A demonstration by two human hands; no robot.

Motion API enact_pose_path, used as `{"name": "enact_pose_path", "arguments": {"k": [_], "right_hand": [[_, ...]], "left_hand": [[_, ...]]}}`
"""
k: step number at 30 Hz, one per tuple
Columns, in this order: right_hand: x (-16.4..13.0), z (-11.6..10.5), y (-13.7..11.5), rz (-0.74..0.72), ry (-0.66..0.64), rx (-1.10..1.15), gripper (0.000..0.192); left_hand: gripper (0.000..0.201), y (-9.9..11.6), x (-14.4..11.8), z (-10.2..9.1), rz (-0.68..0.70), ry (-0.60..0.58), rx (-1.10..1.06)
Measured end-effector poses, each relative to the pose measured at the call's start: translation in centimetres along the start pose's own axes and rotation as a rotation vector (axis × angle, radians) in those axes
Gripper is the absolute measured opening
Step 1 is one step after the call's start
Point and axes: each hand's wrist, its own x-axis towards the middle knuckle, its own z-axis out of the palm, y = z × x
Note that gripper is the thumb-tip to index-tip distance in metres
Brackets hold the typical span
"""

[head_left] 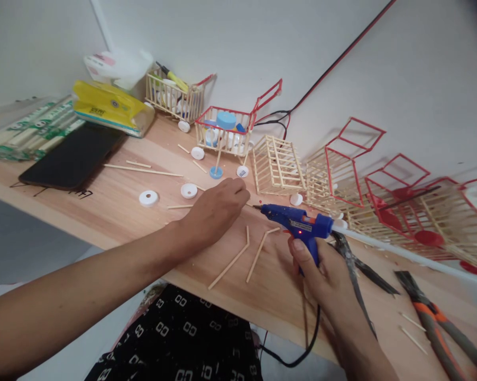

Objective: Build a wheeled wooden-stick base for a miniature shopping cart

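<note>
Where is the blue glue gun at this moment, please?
In the head view, the blue glue gun is right of centre over the wooden table, held in the right hand, its nozzle pointing toward the left hand.

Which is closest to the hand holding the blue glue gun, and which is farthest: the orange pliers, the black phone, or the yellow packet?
From the right hand in the head view:
1. Orange pliers, on the table just to its right.
2. Black phone, far off to the left.
3. Yellow packet, behind the phone near the wall.
</note>
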Motion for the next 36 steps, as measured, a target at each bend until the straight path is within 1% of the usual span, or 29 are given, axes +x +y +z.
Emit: {"name": "enact_pose_path", "arguments": {"k": [5,11,16,19,23,29,36], "right_hand": [[-0.02,-0.07,-0.48,-0.046,0.014,-0.046,0.033],[-0.01,0.12,-0.28,-0.01,0.023,-0.034,0.034],[0.21,0.0,-0.2,0.007,-0.043,0.039,0.035],[0.36,-0.03,-0.27,0.006,-0.057,0.037,0.036],[0.41,0.03,-0.29,-0.009,-0.054,-0.001,0.034],[0.32,0.11,-0.35,-0.047,-0.015,-0.068,0.032],[0.37,0.11,-0.56,-0.06,-0.01,-0.082,0.028]], "left_hand": [[0.016,-0.01,-0.04,0.01,0.006,0.002,0.008],[0.016,-0.02,0.04,-0.13,-0.007,-0.026,0.006],[0.017,-0.04,0.06,0.06,-0.011,-0.052,0.023],[0.016,-0.04,0.08,0.13,-0.021,-0.06,0.029],[0.017,-0.01,0.12,0.15,-0.027,-0.07,0.032],[0.019,0.02,0.11,0.19,-0.018,-0.082,0.023],[0.019,0.09,0.06,0.17,-0.031,-0.077,0.004]]}}
